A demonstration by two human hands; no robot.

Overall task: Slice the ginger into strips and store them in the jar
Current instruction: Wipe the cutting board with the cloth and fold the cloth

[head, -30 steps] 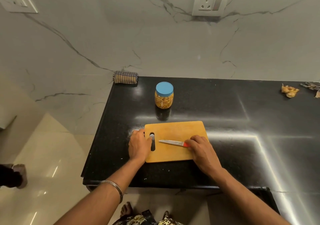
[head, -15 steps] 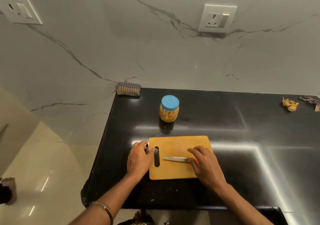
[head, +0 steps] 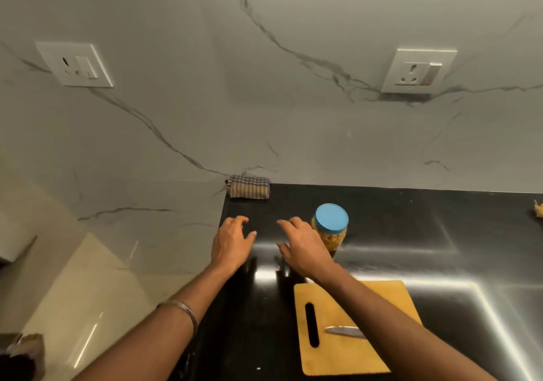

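Note:
A clear jar (head: 332,230) with a blue lid, holding yellowish strips, stands on the black counter (head: 411,233). My right hand (head: 302,245) hovers open just left of the jar, fingers spread, holding nothing. My left hand (head: 232,242) is open too, further left over the counter's left edge. Nearer me lies the wooden cutting board (head: 352,351) with a slot handle. A knife (head: 345,331) rests on it, its handle hidden under my right forearm. A bit of ginger (head: 538,208) shows at the far right edge.
A folded checked cloth (head: 249,186) lies at the counter's back left corner against the marble wall. Two wall sockets (head: 418,70) sit above. The counter drops off to the floor on the left.
Both hands left the cutting board and knife and moved forward toward the jar. The knife now lies loose on the board. The camera tilted up and shifted.

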